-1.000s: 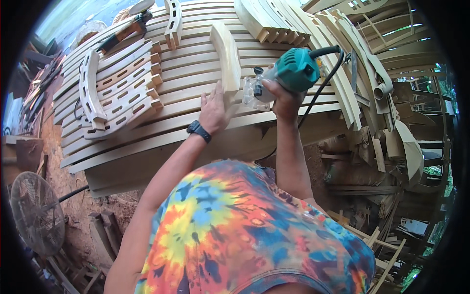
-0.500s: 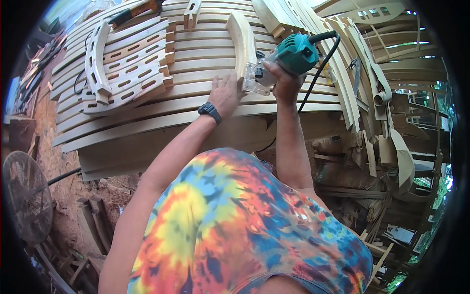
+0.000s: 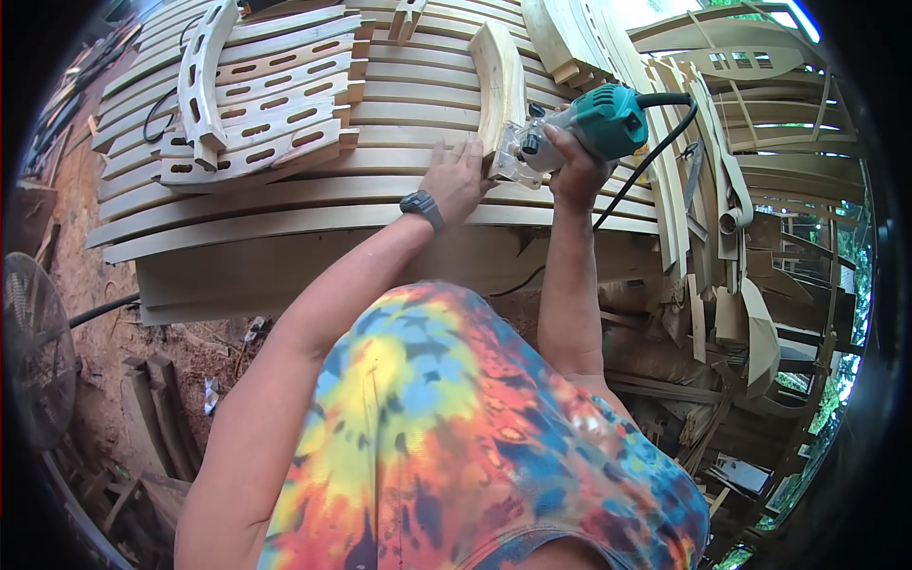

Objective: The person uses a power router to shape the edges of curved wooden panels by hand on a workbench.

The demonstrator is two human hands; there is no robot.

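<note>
Where the desk (image 3: pixel 237 275) bears pale slats (image 3: pixel 408 139) to its near edge, open room lies left of a curved wooden piece (image 3: pixel 500 76); at its near end sits a teal router (image 3: pixel 608 123), clasped in the right hand (image 3: pixel 578 171); the left hand (image 3: pixel 454 180), fingers extended, touches the piece.

From here I see slotted curved slats (image 3: pixel 280 89) near the bench's (image 3: pixel 214 275) left edge, and a caged fan (image 3: pixel 40 347) off its near-left corner.

Teal router (image 3: pixel 608 123) tilted in right hand (image 3: pixel 578 173), clear base (image 3: pixel 518 169) against curved wooden piece (image 3: pixel 501 85) beside left hand (image 3: pixel 456 180)
</note>
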